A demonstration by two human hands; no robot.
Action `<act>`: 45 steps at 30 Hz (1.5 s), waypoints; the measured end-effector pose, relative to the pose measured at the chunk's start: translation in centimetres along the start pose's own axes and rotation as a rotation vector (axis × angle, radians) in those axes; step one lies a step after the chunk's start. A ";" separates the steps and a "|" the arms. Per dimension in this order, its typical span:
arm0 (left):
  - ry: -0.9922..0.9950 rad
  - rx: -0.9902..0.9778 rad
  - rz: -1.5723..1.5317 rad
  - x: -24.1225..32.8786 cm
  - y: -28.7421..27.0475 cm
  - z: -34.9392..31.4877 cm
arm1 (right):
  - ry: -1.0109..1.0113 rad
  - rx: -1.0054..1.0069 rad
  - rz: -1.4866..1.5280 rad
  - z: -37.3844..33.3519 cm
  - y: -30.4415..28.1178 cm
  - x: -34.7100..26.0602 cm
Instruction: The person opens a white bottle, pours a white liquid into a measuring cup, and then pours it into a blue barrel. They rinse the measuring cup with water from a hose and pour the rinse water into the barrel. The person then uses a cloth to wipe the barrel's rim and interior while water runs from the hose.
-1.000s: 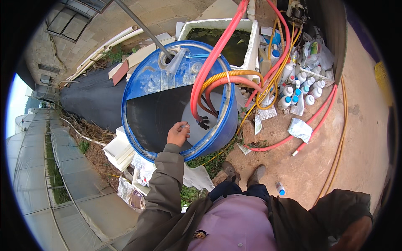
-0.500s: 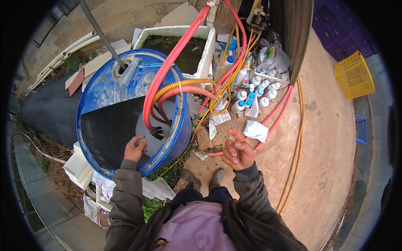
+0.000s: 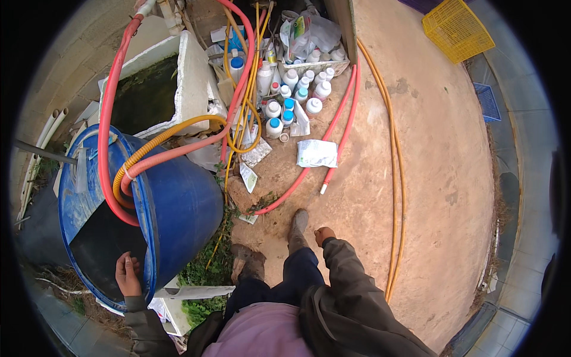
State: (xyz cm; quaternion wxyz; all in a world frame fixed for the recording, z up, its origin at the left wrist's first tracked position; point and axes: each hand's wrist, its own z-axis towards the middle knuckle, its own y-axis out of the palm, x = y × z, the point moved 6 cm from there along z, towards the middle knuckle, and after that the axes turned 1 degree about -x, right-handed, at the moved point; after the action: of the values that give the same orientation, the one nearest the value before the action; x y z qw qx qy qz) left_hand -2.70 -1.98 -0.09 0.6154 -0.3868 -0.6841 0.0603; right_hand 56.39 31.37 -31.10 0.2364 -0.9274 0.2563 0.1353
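Note:
My left hand (image 3: 127, 275) is over the open half of a big blue barrel (image 3: 185, 196). Its fingers are loosely bent and apart, with nothing visible in them. Low over the concrete near my boots is my right hand (image 3: 324, 235); it looks curled closed, nothing shows in it, and the sleeve covers part of it. A red hose (image 3: 106, 137) and a ribbed yellow hose (image 3: 160, 132) hang into the barrel over its rim. On the ground ahead, a white packet (image 3: 317, 153) lies across another red hose (image 3: 291, 189).
Several white bottles (image 3: 275, 128) stand beside a crate of bags and bottles (image 3: 330, 66). A white foam tank (image 3: 195, 89) of dark water sits behind the barrel. Orange hoses (image 3: 397, 178) run along the concrete at right. A yellow basket (image 3: 458, 30) lies at the far right.
My view has swung to the right, so the barrel now sits farther left. My right hand has lowered and curled; my left remains over the barrel. My feet have moved apart.

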 end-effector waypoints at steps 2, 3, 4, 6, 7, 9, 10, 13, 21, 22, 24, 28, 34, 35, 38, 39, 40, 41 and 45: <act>0.010 0.033 0.019 0.4 1.2 -0.6 | 0.100 0.016 0.168 1.9 -2.1 1.6; 0.015 0.037 0.048 0.7 1.6 -0.7 | 0.124 0.014 0.192 3.0 -3.1 2.1; 0.110 0.056 0.108 1.2 2.1 -0.5 | 0.191 0.004 0.189 4.2 -4.0 2.7; 0.014 0.236 0.123 0.5 0.9 0.1 | 0.161 -0.105 0.307 7.4 -5.3 3.2; -0.082 0.361 0.081 -0.4 -0.2 0.2 | 0.118 -0.181 0.374 8.9 -5.6 3.7; -0.012 0.394 0.059 -0.6 -1.8 0.8 | 0.266 -0.231 0.727 11.5 -7.1 7.6; 0.015 0.313 0.198 -0.2 -2.7 1.1 | 0.234 0.058 0.159 12.3 -9.2 10.1; -0.135 0.355 0.345 -1.3 -5.7 1.1 | 0.257 0.330 0.101 13.1 -11.6 17.3; -0.404 0.440 0.339 -0.7 -8.5 1.3 | 0.726 0.140 0.317 8.8 -4.2 30.7; -0.370 0.402 0.388 -0.3 -8.6 1.4 | 0.698 0.143 0.258 9.1 -2.1 31.2; -0.365 0.447 0.465 -0.1 -9.9 1.3 | 0.688 0.131 0.219 9.9 2.4 32.5; -0.216 0.228 0.398 0.3 -11.8 1.8 | 0.805 0.205 0.435 12.6 9.6 35.0; -0.247 0.269 0.511 0.7 -13.3 1.5 | 0.698 0.479 0.142 13.7 7.5 32.6; -0.199 0.203 0.396 0.6 -12.1 1.6 | 0.626 0.471 0.089 13.4 6.4 31.2; -0.104 0.197 0.282 -0.2 -9.0 1.3 | 0.422 0.387 0.008 12.2 2.4 25.4; -0.083 0.273 0.256 -0.6 -8.3 1.1 | 0.381 0.386 -0.022 11.5 0.8 22.8; -0.009 0.308 0.247 -0.6 -7.2 1.0 | 0.289 0.356 -0.062 10.7 -0.6 19.5; -0.009 0.265 0.276 -0.8 -5.7 1.2 | 0.205 0.334 -0.096 9.9 -2.1 15.8; -0.089 0.335 0.185 1.4 -0.2 0.4 | -0.173 0.215 -0.225 4.2 -8.0 -2.4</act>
State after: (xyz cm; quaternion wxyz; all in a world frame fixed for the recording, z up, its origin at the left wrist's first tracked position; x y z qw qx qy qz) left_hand -3.04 -1.10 1.00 0.6322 -0.3371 -0.6526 0.2466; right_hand 58.14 40.57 -30.85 0.3690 -0.9045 0.1427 0.1591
